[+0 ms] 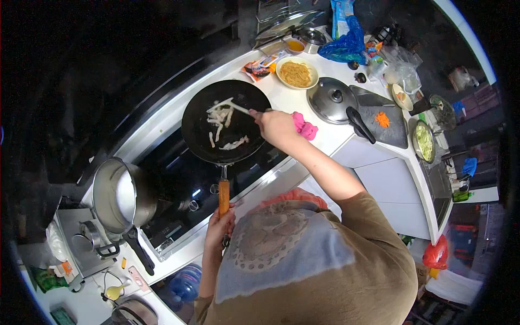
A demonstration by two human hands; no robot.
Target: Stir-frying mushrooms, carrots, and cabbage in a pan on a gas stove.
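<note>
My left hand [221,225] grips the wooden handle [224,195] of a black frying pan [199,138] on the glass hob. Pale strips of food [219,118] lie in the pan, with a small separate clump [235,144] nearer its handle. Above the pan's right side, my right hand [274,124] is closed around a pair of chopsticks [239,107], whose far ends reach among the strips. A crumpled pink cloth [304,126] lies on the counter just beyond my right hand.
Right of the pan are a bowl of shredded food [297,73], a metal lid [331,99] and a cutting board [386,132] with chopped orange food. A deep metal pot [111,195] stands at the left, its black handle [140,252] pointing toward the counter's front edge.
</note>
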